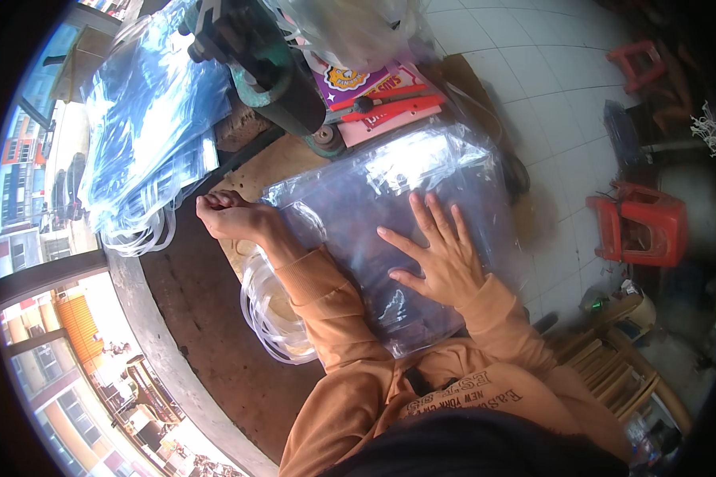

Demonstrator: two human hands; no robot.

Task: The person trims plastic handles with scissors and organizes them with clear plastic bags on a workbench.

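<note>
Dark lettering, in several lines, stands on the orange-brown sweatshirt. The purple card carries letters in its round badge; on the pink card, letters are partly covered.

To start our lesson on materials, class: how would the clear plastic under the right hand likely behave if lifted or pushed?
The clear plastic would probably sag when lifted, as its edges look wrinkled and film-like. Its glossy highlights suggest a smooth surface, so it may slide when the right hand pushes it. Being flat, it seems unlikely to roll.
</note>
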